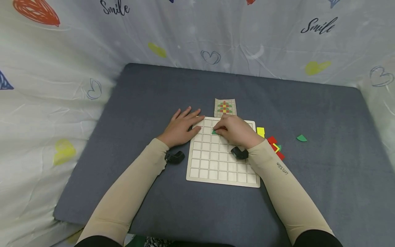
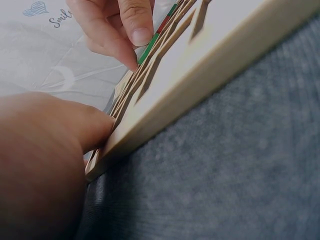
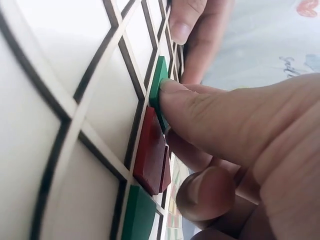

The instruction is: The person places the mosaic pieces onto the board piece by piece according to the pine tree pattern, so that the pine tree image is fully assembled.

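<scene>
Pinching a green piece (image 3: 159, 82) between thumb and fingers, the right hand (image 1: 237, 129) holds it at the upper rows of a grid board (image 1: 204, 155), just beside a red piece (image 3: 148, 152). The left hand (image 1: 182, 127), fingers spread loosely, rests at the board's upper-left corner.

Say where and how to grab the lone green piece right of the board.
I'd pinch the lone green piece by opposite edges from above: it lies flat on the table, underside apparently out of reach, and its sides stand free. The right hand is nearer.
</scene>
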A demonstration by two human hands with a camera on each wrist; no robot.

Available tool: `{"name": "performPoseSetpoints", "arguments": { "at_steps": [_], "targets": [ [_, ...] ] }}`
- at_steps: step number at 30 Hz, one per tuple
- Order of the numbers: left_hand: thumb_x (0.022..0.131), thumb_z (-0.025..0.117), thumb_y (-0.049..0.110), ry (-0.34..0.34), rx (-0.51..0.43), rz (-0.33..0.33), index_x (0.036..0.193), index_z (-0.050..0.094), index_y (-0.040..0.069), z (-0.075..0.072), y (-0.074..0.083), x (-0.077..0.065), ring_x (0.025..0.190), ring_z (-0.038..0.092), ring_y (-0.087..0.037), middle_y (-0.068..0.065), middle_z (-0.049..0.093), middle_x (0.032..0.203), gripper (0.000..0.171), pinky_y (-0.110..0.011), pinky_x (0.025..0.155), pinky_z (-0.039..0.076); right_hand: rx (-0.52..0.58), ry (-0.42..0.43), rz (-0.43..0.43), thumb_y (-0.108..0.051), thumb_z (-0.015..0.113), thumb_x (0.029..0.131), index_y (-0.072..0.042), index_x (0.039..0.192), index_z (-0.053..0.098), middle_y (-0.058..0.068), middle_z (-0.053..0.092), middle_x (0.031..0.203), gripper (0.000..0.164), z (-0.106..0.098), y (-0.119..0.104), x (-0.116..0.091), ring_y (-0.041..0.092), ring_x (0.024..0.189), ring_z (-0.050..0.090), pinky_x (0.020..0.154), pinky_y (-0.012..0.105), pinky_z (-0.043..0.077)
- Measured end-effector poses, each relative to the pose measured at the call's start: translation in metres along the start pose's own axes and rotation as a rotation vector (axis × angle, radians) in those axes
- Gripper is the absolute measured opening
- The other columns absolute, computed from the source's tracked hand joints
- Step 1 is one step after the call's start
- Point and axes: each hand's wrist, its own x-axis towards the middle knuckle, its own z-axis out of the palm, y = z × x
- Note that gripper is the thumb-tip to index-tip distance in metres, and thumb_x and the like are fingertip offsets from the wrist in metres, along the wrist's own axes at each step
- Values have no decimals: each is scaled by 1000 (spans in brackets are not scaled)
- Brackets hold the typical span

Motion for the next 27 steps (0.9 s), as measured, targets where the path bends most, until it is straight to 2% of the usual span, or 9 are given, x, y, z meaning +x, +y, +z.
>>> {"name": "performPoseSetpoints", "arguments": {
  "at_steps": [6,9,13,14,15,23,27],
  "targets": [
    [112,48,46,3,8,4,163,42,29,-2,-1,0,164,9,-24,4,26,173,55,-53,132,-5,18,-8,1,-12,78,97,-9,114,82,4,69,96,17,-3,-3,0,19,80,60,71,35,52],
    [112,48,47,-1,5,0,163,42,29,-1,0,-1,164,9,-24,4,25,173,55,-52,132,-5,30,-22,14,-14,77,98,-10,110,82,2,71,97,14,-5,-3,-1,22,91,67,78,36,56],
    [111,47,48,-5,10,-4,163,41,30,-1,0,-1,164,9,-24,5,25,173,55,-52,132,-6,31,-6,30,-14,77,98,-10,108,82,1,73,95,12,-11,-1,-5,22,95,69,83,38,58],
    [111,47,48,-4,11,-5,163,41,30,-1,0,-1,164,9,-23,5,25,173,55,-52,132,-5,30,3,34,-13,77,98,-9,108,82,1,74,94,12,-13,-1,-5,22,95,69,83,38,58],
    [111,47,48,-4,13,-5,163,41,31,-1,0,-1,164,9,-23,5,25,173,55,-52,132,-5,30,8,40,-12,76,98,-9,108,82,2,74,96,12,-14,-1,-6,20,88,67,79,38,57],
    [112,47,47,-10,0,-7,164,41,31,-2,2,-1,164,7,-21,5,24,173,55,-48,132,-8,21,-18,96,-13,72,102,-11,108,82,3,75,97,12,-22,4,-11,19,85,66,75,37,56],
    [111,48,47,-4,0,-8,163,41,31,-3,1,-3,164,7,-21,5,25,173,55,-48,132,-8,36,-19,133,-13,70,103,-8,113,80,6,74,99,15,-27,7,-17,21,82,63,72,37,54]
  ]
}}
